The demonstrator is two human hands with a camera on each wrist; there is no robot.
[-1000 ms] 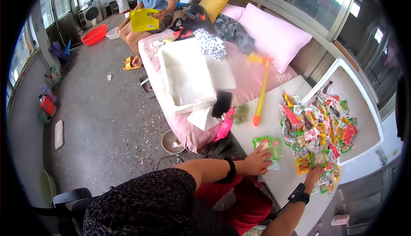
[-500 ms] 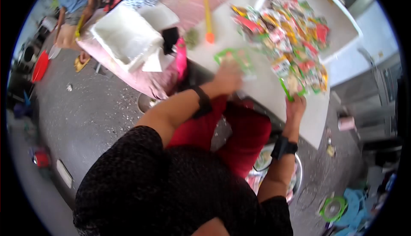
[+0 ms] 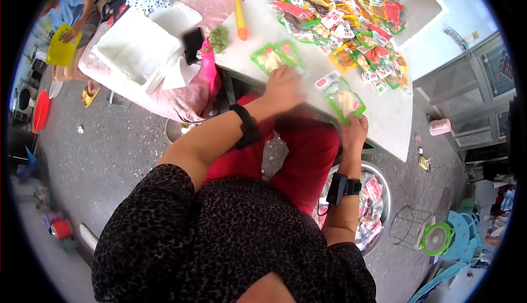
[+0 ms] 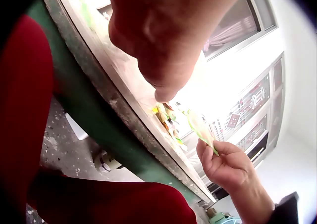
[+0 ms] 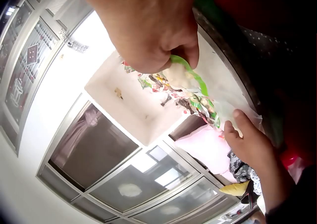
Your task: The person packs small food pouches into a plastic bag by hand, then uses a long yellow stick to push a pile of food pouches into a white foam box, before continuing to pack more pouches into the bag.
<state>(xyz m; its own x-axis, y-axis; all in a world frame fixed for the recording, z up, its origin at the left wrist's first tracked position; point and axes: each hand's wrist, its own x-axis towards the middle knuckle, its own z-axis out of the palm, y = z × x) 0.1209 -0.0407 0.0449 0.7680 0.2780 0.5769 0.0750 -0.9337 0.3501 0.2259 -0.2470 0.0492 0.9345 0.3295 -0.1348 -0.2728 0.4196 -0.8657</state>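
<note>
In the head view my right hand [image 3: 354,130] pinches the lower corner of a clear, green-edged packet [image 3: 346,101] with pale food inside, held over the table's near edge. The right wrist view shows the same packet [image 5: 181,78] under the thumb and fingers of my right hand [image 5: 153,36]. My left hand [image 3: 282,91], slightly blurred, is at the near edge of two overlapping green-edged packets [image 3: 269,59], fingers extended; contact is hard to tell. A heap of colourful packets [image 3: 335,14] spreads from a tipped white foam box [image 3: 425,20] onto the table.
A yellow stick with an orange tip [image 3: 239,9] and a green clump [image 3: 218,38] lie farther left. Beyond them is a white foam box [image 3: 134,45] on a pink-covered bed. A metal basin [image 3: 386,193] of packets stands below. Another person holds a yellow packet [image 3: 61,47].
My right hand has drawn one packet out of the heap towards the table's near edge. My left hand has shifted off the two packets to their near side. The head view has tilted down.
</note>
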